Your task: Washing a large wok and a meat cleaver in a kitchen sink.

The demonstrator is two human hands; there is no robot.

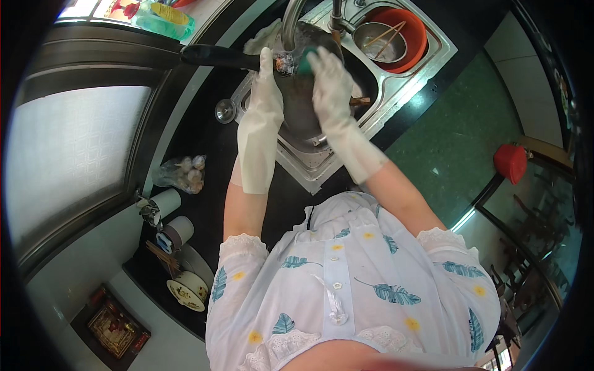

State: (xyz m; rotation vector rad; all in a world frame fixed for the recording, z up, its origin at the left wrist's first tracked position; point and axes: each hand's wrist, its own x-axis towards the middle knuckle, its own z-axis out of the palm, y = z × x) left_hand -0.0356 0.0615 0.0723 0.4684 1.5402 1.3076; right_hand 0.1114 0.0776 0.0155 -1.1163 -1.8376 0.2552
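Note:
Both my hands wear long cream rubber gloves and work over the left sink basin [320, 168]. My left hand [267, 90] grips a dark pan [297, 99] by its rim, beside the joint of its black handle [218, 56]; the handle points left. Foil-like wrapping [284, 64] shows at that joint. My right hand [333, 83], blurred, presses a green scouring pad [306, 62] against the inside of the pan. Just above the pan comes down the curved metal faucet [290, 28]. The gloves hide part of the pan's rim.
In the right basin, an orange-red tub [420, 39] holds a metal pot [362, 39] with chopsticks [390, 39] in it. A sink strainer [225, 111], a bag of garlic [183, 174] and cups [168, 202] stand along the left counter. A green soap bottle [162, 21] is on the windowsill.

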